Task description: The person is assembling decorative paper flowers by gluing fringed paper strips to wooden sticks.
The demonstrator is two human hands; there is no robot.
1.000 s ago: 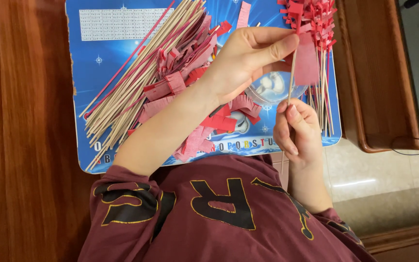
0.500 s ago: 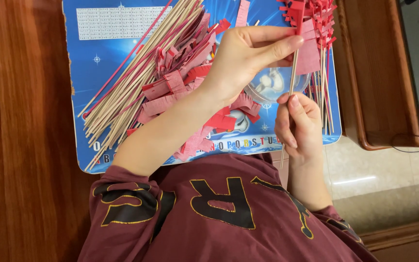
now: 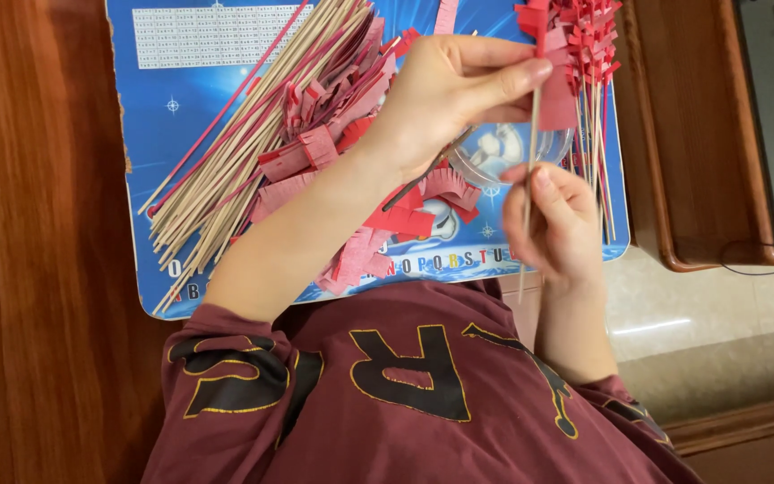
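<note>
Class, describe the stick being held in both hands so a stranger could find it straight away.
Start at the blue mat on the wooden table. Near its right edge, the left hand and right hand pinch one stick. Unlike the loose pile lying flat, it stands upright, red paper at its top.

Only one printed sheet: a large blue placemat-style chart [image 3: 181, 116] flat on the wooden desk, partly buried under sticks and red paper. Rectangular with rounded, slightly worn corners. Deep blue starry ground, a white gridded panel [image 3: 212, 34] in the upper left part, a row of multicoloured letters [image 3: 445, 263] along the near edge, pale cartoon figures mid-sheet. No packages, signs or screens discernible
</note>
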